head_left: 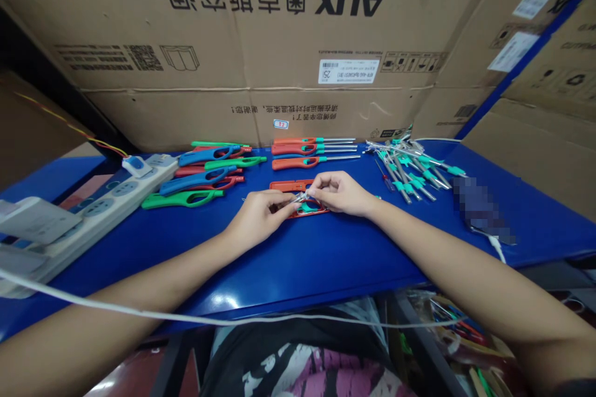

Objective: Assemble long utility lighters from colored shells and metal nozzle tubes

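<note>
My left hand [261, 214] and my right hand [343, 193] meet at the middle of the blue table. Between their fingertips is a small clear, silvery part [302, 197], and both hands pinch it. Directly below lies an orange lighter handle half [308, 214] with a teal piece inside, partly covered by the fingers. Another orange handle half [285, 186] rests just behind it. Farther back, several orange utility lighters [294, 163] with metal tubes are lined up. The exact kind of the pinched part is too small to tell.
Blue, green and red lighter handles [198, 185] are piled at left, beside a white power strip [125, 189]. Metal tubes with teal ends [410, 170] lie at right, near a blurred dark object [482, 208]. A cardboard wall [261, 68] stands behind; a white cable [195, 317] crosses in front.
</note>
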{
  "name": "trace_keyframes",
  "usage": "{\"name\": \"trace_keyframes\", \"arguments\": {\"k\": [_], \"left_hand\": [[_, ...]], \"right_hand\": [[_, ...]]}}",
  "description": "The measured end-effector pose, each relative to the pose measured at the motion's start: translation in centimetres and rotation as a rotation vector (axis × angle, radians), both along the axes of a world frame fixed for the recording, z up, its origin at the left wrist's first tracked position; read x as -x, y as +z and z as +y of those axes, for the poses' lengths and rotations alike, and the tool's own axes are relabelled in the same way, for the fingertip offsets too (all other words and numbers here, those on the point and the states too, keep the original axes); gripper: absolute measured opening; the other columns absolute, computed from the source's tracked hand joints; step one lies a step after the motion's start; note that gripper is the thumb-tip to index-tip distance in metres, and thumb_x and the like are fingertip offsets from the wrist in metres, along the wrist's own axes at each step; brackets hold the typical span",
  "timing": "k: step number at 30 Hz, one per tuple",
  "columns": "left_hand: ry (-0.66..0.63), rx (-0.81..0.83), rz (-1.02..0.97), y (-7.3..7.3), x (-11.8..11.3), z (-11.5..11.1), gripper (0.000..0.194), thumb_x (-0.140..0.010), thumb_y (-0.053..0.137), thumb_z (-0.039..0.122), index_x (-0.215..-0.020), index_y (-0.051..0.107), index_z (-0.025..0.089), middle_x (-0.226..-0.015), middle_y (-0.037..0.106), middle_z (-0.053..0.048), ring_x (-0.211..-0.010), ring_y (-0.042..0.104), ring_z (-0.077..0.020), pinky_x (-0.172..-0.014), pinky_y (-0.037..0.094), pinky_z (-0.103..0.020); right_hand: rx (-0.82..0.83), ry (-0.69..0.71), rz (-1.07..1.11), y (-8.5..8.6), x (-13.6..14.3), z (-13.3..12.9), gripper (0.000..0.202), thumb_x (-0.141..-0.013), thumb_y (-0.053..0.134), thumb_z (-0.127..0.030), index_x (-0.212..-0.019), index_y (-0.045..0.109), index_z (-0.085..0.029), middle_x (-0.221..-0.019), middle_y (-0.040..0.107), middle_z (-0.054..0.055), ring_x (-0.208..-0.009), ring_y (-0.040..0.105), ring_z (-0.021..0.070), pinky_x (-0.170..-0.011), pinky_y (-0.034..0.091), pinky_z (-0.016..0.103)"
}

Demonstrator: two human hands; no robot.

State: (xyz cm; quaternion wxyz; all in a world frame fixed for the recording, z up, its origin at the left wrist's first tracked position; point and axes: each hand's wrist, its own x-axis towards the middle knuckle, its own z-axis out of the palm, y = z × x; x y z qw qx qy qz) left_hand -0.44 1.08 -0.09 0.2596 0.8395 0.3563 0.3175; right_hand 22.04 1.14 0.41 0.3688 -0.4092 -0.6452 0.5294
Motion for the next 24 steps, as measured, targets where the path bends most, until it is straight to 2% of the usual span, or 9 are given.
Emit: {"name": "trace_keyframes", "arguments": {"k": [12,18,21,24], "left_hand": [[0.007,0.006,0.023,-0.46,0.08,0.16,0.031,-0.092,0.060,0.042,-0.094,0.079,0.018,-0.078,0.071,-0.003,-0.063,0.057,-0.0141,-0.057,0.039,-0.025],[-0.003,0.032,0.031,-0.13,-0.12,-0.13,0.030,-0.093,0.059,0.041,-0.095,0.079,0.018,-0.079,0.071,-0.004,-0.064,0.057,-0.0142,-0.057,0.038,-0.025],[0.005,0.032,0.037,0.26,-0.25,-0.29,0.030,-0.092,0.059,0.040,-0.091,0.079,0.017,-0.074,0.070,-0.003,-0.061,0.055,-0.0141,-0.056,0.037,-0.025],[0.012,0.051,0.004,0.48,-0.31,-0.18,0.029,-0.091,0.061,0.039,-0.093,0.079,0.017,-0.077,0.073,-0.004,-0.063,0.058,-0.0147,-0.056,0.038,-0.025]], "right_hand": [[-0.067,0.007,-0.025,-0.11,0.03,-0.01,0.044,-0.075,0.075,-0.055,-0.077,0.057,-0.015,-0.051,0.050,-0.006,-0.043,0.037,0.0043,-0.041,0.025,0.019],[-0.051,-0.022,-0.051,-0.04,0.21,-0.11,0.043,-0.072,0.077,-0.053,-0.074,0.057,-0.015,-0.057,0.054,-0.004,-0.047,0.043,0.0053,-0.043,0.030,0.019],[-0.027,-0.032,-0.041,0.04,0.31,-0.13,0.041,-0.072,0.077,-0.051,-0.073,0.057,-0.015,-0.053,0.053,-0.005,-0.043,0.040,0.0039,-0.040,0.027,0.018],[0.040,-0.018,0.018,0.20,0.33,-0.04,0.042,-0.073,0.077,-0.051,-0.075,0.054,-0.017,-0.048,0.050,-0.008,-0.036,0.033,0.0026,-0.034,0.022,0.017]]}}
